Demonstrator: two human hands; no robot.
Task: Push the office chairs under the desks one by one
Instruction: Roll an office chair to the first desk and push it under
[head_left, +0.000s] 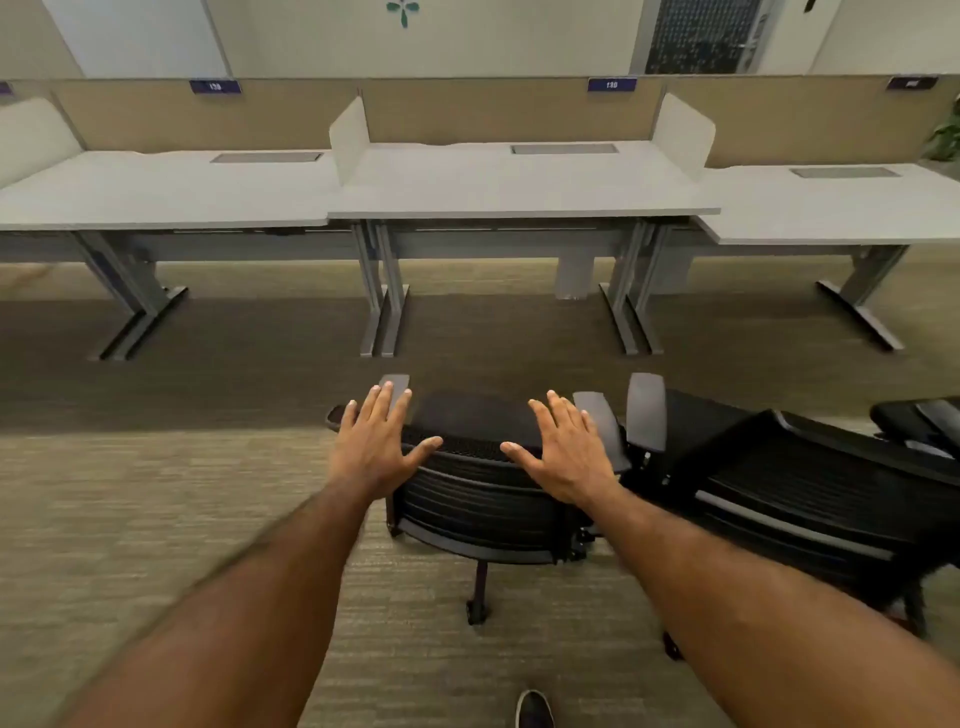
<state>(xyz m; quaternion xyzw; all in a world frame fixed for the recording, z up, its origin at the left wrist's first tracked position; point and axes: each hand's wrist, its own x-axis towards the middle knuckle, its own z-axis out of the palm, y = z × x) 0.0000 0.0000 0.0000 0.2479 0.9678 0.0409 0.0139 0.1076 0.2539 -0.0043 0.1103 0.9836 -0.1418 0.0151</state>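
Both forearms reach out, left hand (375, 448) and right hand (566, 453) spread flat, apart, on the black chair (475, 488) backrest, well short of the middle desk (519, 182); a second chair (810, 493) waits alongside, none tucked in yet.

The room has even, soft light from above, and the white desk tops (519, 182) look bright without glare. A dark shadow lies on the carpet (156, 519) under the desks and in front of them. The wide lens bends the desk line at both sides, and the near forearms (234, 613) are blurred.
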